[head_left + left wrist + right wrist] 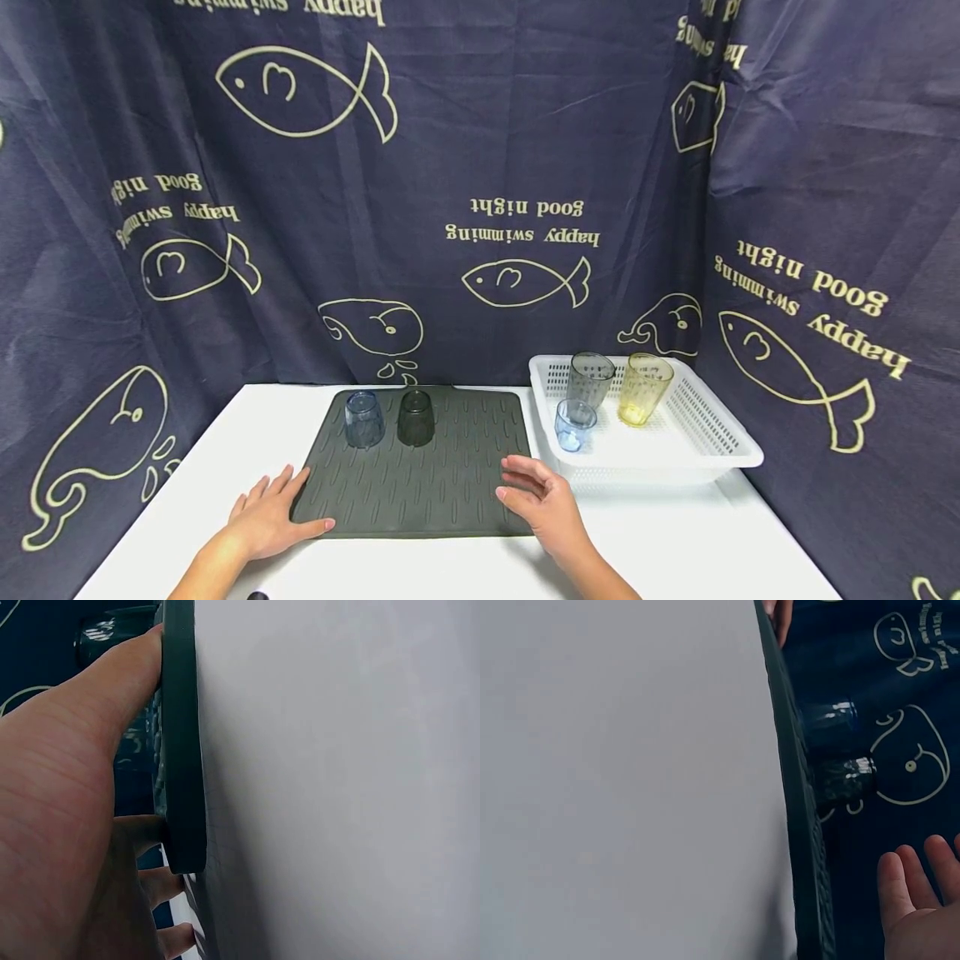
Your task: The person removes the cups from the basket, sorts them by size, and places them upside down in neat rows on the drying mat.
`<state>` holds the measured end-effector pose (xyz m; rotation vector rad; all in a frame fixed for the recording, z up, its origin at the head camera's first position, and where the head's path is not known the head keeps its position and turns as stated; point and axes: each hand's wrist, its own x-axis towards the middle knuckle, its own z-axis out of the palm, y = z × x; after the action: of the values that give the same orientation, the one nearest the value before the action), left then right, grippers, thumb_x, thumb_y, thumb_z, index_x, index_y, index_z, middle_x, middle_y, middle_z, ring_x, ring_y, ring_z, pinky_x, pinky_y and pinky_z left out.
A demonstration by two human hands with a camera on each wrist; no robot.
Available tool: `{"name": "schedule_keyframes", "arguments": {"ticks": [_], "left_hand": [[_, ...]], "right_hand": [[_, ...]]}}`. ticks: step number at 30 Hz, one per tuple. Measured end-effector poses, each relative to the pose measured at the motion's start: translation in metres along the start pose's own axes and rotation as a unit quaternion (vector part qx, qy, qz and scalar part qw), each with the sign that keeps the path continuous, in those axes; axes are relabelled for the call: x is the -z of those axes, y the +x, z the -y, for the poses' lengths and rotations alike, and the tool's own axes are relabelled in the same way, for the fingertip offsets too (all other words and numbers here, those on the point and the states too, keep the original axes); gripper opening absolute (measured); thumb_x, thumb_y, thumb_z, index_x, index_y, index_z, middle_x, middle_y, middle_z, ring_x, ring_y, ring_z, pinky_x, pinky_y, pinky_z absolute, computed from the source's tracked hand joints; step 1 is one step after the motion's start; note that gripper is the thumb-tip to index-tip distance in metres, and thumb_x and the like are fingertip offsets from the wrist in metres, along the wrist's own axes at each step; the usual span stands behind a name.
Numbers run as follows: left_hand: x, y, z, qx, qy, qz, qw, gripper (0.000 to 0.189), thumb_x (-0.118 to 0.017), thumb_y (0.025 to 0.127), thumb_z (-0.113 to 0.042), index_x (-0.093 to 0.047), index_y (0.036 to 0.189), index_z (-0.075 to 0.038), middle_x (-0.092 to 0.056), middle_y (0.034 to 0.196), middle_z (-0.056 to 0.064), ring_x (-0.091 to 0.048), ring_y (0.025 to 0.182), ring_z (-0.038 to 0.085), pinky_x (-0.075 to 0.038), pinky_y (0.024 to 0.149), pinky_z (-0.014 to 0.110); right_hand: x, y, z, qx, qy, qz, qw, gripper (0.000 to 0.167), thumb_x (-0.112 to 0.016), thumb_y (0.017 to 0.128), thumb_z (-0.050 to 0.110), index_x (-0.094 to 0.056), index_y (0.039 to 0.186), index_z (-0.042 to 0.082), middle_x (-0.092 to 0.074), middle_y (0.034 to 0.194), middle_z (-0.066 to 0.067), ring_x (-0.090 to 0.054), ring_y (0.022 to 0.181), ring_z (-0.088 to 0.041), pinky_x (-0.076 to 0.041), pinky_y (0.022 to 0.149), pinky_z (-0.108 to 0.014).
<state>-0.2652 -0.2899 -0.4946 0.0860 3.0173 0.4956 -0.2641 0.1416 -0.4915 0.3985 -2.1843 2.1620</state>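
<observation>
A dark grey drying mat (435, 500) lies on the white table. On its back left part a blue glass (364, 423) and a dark grey glass (416, 423) stand upside down, side by side. My left hand (264, 523) rests at the mat's front left corner with fingers spread. In the left wrist view, the thumb lies along the top of the mat's edge (184, 750). Over the mat's right front side hovers my right hand (546, 507), fingers slightly bent and nothing in it. The right wrist view shows its fingers (896, 889) apart from the mat.
Back right stands a white plastic basket (731, 450) with perforated walls. Inside it are a tall grey glass (591, 379), a tall yellow glass (647, 392) and a short blue glass (575, 427). A dark blue curtain (525, 125) with fish prints surrounds the table.
</observation>
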Motion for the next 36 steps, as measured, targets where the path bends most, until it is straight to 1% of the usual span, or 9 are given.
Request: {"name": "schedule_keyframes", "arguments": {"ticks": [4, 7, 14, 17, 20, 23, 25, 29, 36], "left_hand": [[-0.001, 0.0, 0.0, -0.002, 0.001, -0.003, 1.0, 0.112, -0.066, 0.081, -0.076, -0.036, 0.155, 0.002, -0.028, 0.159, 0.038, -0.021, 0.14, 0.072, -0.015, 0.107, 0.086], [-0.001, -0.001, 0.001, -0.002, 0.003, -0.007, 1.0, 0.111, -0.067, 0.082, -0.075, -0.037, 0.154, 0.003, -0.029, 0.158, 0.038, -0.022, 0.139, 0.072, -0.017, 0.107, 0.086], [-0.001, -0.003, 0.002, -0.007, 0.004, -0.018, 0.9998, 0.11, -0.068, 0.081, -0.074, -0.038, 0.154, 0.003, -0.031, 0.158, 0.038, -0.024, 0.139, 0.072, -0.018, 0.106, 0.086], [0.0, -0.004, 0.001, -0.008, 0.002, -0.021, 0.9997, 0.11, -0.068, 0.081, -0.074, -0.038, 0.154, 0.003, -0.031, 0.157, 0.038, -0.024, 0.138, 0.073, -0.018, 0.106, 0.086], [0.001, -0.005, 0.001, -0.008, -0.001, -0.022, 0.9997, 0.111, -0.068, 0.081, -0.074, -0.038, 0.154, 0.003, -0.03, 0.157, 0.038, -0.023, 0.139, 0.072, -0.018, 0.106, 0.086], [0.0, -0.004, 0.002, -0.008, -0.001, -0.023, 0.9997, 0.111, -0.069, 0.08, -0.075, -0.039, 0.153, 0.003, -0.031, 0.157, 0.038, -0.024, 0.138, 0.073, -0.019, 0.106, 0.086], [0.0, -0.003, 0.002, -0.006, -0.003, -0.022, 0.9997, 0.112, -0.069, 0.079, -0.075, -0.039, 0.153, 0.003, -0.031, 0.157, 0.038, -0.024, 0.138, 0.072, -0.019, 0.106, 0.086], [-0.001, -0.001, 0.003, -0.005, -0.001, -0.019, 0.9998, 0.112, -0.069, 0.079, -0.076, -0.039, 0.153, 0.003, -0.031, 0.157, 0.038, -0.024, 0.138, 0.072, -0.019, 0.106, 0.085], [0.0, -0.001, 0.001, -0.007, 0.003, -0.018, 0.9998, 0.11, -0.069, 0.08, -0.075, -0.039, 0.153, 0.003, -0.031, 0.157, 0.038, -0.025, 0.138, 0.072, -0.02, 0.106, 0.085]], "right_hand": [[0.011, -0.006, 0.004, 0.021, -0.001, 0.0, 0.9998, 0.051, -0.079, 0.087, 0.003, -0.059, 0.134, -0.005, -0.062, 0.137, -0.02, -0.067, 0.119, -0.014, -0.057, 0.096, -0.022], [0.019, -0.01, 0.009, 0.043, -0.006, 0.006, 0.9991, 0.049, -0.077, 0.088, 0.001, -0.059, 0.133, -0.007, -0.065, 0.134, -0.013, -0.068, 0.116, -0.01, -0.058, 0.095, -0.023], [0.037, -0.017, 0.021, 0.106, -0.016, 0.027, 0.9939, 0.045, -0.073, 0.09, -0.003, -0.057, 0.131, -0.011, -0.069, 0.127, 0.007, -0.068, 0.117, -0.013, -0.058, 0.095, -0.025], [0.045, -0.018, 0.028, 0.135, -0.015, 0.034, 0.9902, 0.043, -0.071, 0.09, -0.007, -0.055, 0.13, -0.015, -0.07, 0.125, 0.009, -0.069, 0.116, -0.012, -0.058, 0.095, -0.024], [0.055, -0.018, 0.036, 0.156, -0.009, 0.032, 0.9872, 0.042, -0.07, 0.09, -0.01, -0.054, 0.128, -0.019, -0.072, 0.124, 0.004, -0.07, 0.115, -0.013, -0.058, 0.093, -0.023], [0.065, -0.016, 0.043, 0.167, -0.01, 0.023, 0.9856, 0.042, -0.069, 0.089, -0.012, -0.053, 0.127, -0.02, -0.072, 0.124, -0.002, -0.071, 0.115, -0.014, -0.059, 0.092, -0.023], [0.072, -0.015, 0.048, 0.173, -0.018, 0.018, 0.9846, 0.041, -0.069, 0.09, -0.012, -0.054, 0.127, -0.02, -0.072, 0.124, -0.003, -0.071, 0.114, -0.013, -0.059, 0.09, -0.022], [0.083, -0.01, 0.055, 0.184, -0.03, 0.013, 0.9825, 0.04, -0.067, 0.091, -0.012, -0.053, 0.127, -0.02, -0.072, 0.123, 0.003, -0.07, 0.115, -0.012, -0.059, 0.09, -0.021], [0.1, -0.001, 0.064, 0.174, -0.053, -0.027, 0.9829, 0.039, -0.069, 0.09, -0.012, -0.056, 0.127, -0.017, -0.074, 0.118, 0.008, -0.071, 0.111, -0.01, -0.058, 0.089, -0.019]]}}
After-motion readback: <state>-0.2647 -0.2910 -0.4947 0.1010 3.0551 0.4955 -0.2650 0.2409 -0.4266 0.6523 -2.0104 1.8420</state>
